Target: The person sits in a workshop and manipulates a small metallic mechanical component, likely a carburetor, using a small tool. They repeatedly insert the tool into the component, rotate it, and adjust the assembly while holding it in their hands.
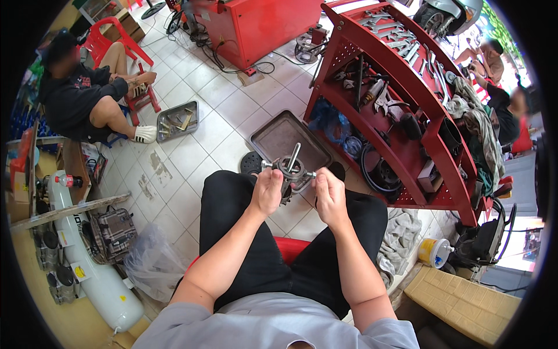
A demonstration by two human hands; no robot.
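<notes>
Above my knees, I hold a grey metal puller-like tool [293, 169] with a ring-shaped body, a long bright rod rising from its middle and bolts sticking out at the sides. My left hand [268, 193] is closed around the left side of its body. My right hand [329, 196] has its fingers pinched on the bolt end at the tool's right side. The lower part of the tool is partly hidden by my left hand. Beneath it on the floor lies a dark metal tray [279, 136].
A red tool cart [401, 145] with wrenches [395, 35] stands at the right. A smaller parts tray [168, 134] lies left, near a seated person [87, 87]. A red cabinet [256, 29] is ahead. A white gas cylinder [99, 273] and plastic bag [154, 253] are at left.
</notes>
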